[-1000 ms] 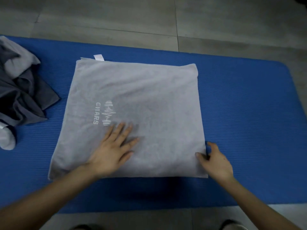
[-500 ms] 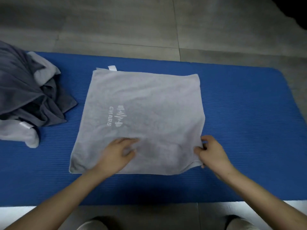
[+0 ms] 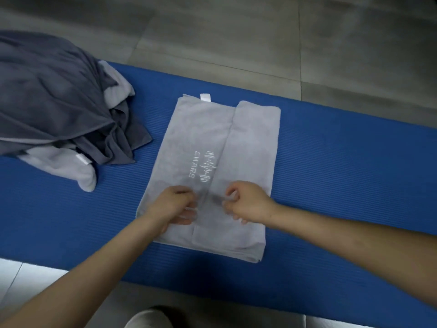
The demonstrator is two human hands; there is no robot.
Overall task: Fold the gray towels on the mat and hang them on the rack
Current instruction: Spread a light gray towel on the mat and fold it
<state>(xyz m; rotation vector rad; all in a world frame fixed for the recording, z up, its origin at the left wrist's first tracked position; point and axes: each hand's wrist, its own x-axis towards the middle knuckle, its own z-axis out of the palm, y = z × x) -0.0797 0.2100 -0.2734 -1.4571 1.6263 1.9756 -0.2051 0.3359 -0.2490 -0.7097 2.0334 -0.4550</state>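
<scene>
We're on one head-worn view, looking forward and steeply down, close over the mat's (image 3: 331,166) near edge.

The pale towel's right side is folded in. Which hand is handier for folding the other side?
Probably the left hand: it rests on the flat left part of the light gray towel, nearest that free edge. The right hand pinches the folded flap near the middle.

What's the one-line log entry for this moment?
stage: folding | light gray towel: right side folded over, on blue mat | right hand: pinches flap edge | left hand: on towel beside flap | towel pile: unfolded, left
</scene>
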